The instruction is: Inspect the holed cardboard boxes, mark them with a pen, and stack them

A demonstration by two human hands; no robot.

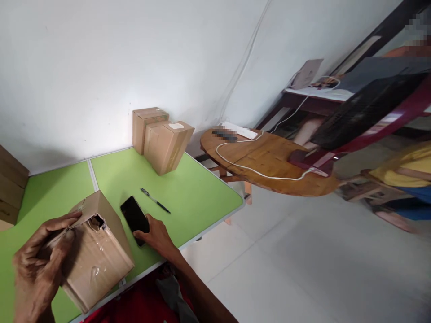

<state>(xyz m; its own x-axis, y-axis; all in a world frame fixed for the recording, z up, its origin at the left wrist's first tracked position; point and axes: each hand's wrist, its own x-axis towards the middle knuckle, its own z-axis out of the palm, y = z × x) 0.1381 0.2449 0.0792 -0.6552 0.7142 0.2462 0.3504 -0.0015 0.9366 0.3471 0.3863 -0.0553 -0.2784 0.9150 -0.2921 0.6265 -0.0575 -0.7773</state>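
My left hand [45, 258] pinches the upper edge of a worn cardboard box [97, 260], its thumb and fingers closed at the top. One upper corner of this box is torn, leaving a small dark hole, and clear tape shows on its side. My right hand [156, 233] grips the lower end of a black smartphone [134, 217], thumb over the edge of the dark screen; the other fingers are mostly hidden. Just beyond the phone a pen [155, 200] lies on the green table [208, 193].
Two cardboard boxes [168, 146] stand at the table's back right, and more boxes [11, 188] at the left edge. To the right, an oval wooden table [269, 163] carries a white cable and a dark red stand. Other people are partly visible at the far right.
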